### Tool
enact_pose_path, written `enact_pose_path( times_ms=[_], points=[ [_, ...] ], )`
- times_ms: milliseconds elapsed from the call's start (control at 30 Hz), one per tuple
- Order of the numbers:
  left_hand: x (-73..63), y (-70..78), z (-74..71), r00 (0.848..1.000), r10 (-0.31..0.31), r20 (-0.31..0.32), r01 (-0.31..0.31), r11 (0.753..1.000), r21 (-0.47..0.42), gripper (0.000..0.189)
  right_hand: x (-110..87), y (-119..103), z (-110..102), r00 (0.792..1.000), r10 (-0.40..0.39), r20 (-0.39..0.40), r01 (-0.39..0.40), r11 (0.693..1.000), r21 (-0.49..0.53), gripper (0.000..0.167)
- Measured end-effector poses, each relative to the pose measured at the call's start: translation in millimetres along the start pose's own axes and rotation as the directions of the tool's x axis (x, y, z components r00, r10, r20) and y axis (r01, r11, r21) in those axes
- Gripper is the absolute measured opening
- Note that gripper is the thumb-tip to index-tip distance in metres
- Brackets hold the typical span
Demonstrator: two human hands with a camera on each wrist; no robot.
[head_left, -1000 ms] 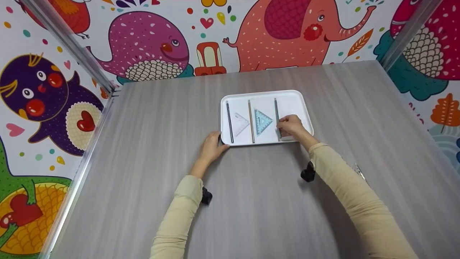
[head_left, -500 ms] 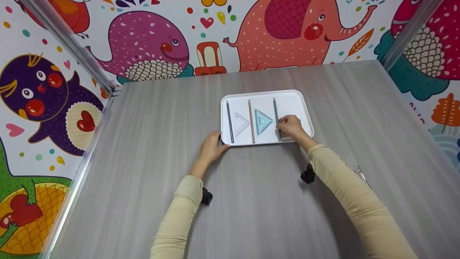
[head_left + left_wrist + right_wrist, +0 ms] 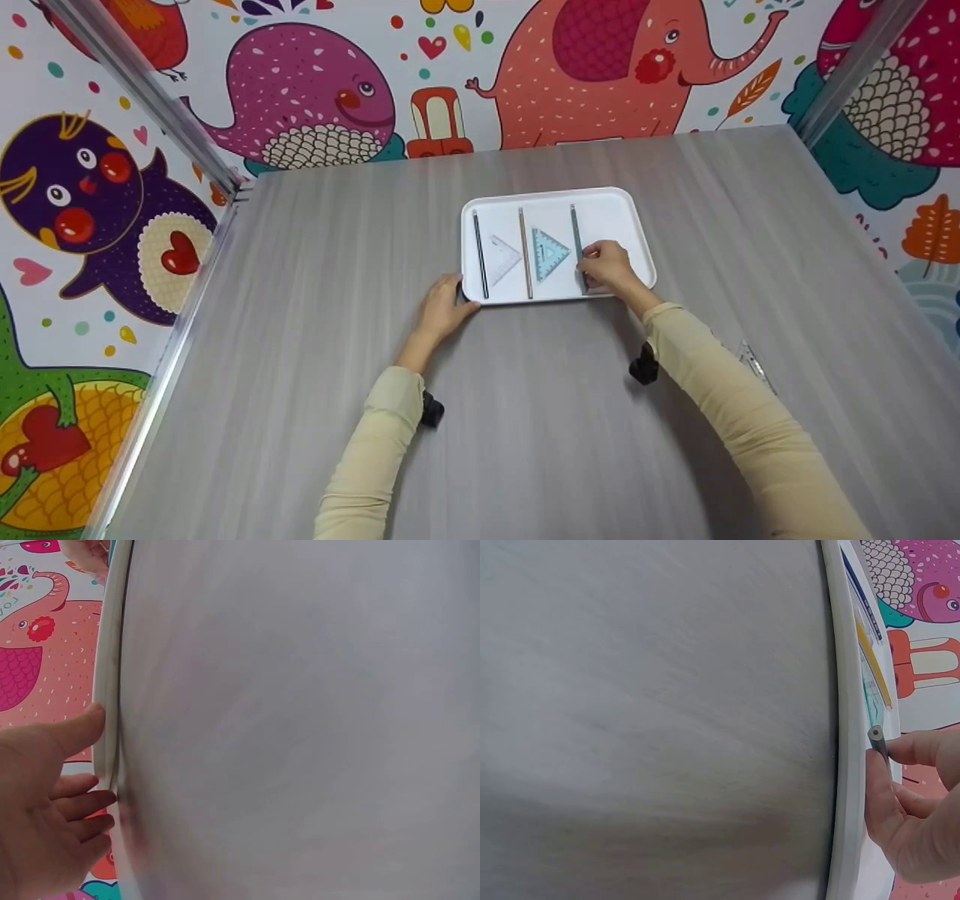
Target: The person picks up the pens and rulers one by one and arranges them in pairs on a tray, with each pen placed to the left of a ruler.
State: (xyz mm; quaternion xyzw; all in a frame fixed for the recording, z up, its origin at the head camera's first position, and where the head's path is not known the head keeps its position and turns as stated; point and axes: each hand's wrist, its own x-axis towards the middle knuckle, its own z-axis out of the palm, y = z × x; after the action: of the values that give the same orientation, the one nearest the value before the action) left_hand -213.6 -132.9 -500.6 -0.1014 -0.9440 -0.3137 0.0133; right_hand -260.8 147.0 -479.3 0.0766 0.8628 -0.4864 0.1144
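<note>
My right hand [image 3: 609,264] pinches the grey-green pencil [image 3: 574,229] near its near end, between thumb and finger. The pencil's near end [image 3: 876,733] shows at the fingertips in the right wrist view. It lies on the white tray [image 3: 637,217], right of a light blue set square [image 3: 551,255]. Further left come a brown-yellow pencil [image 3: 525,255], a clear set square [image 3: 505,259] and a dark pencil [image 3: 480,255], all roughly in a row. My left hand [image 3: 441,309] touches the tray's near left corner, thumb at the front rim and relaxed fingers [image 3: 86,804] at the side.
On the grey tabletop [image 3: 315,300], a clear plastic measuring piece [image 3: 756,365] lies at the right, partly hidden behind the right sleeve. Walls with cartoon animals [image 3: 585,75] stand along the back and both sides.
The far end of the grey-green pencil has shifted very slightly left in my right hand. Both hands otherwise stay in place, and the tray has hardly moved.
</note>
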Motion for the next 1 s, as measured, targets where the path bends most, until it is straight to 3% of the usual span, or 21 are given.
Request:
enact_pose_path(
  times_ms=[1000],
  points=[
    [-1.9,1.6,-2.2,1.000,0.029,-0.004,-0.029,0.999,-0.021,0.046,-9.1,8.0,-20.9,0.999,-0.043,0.007,0.043,0.998,0.041,0.037]
  ],
)
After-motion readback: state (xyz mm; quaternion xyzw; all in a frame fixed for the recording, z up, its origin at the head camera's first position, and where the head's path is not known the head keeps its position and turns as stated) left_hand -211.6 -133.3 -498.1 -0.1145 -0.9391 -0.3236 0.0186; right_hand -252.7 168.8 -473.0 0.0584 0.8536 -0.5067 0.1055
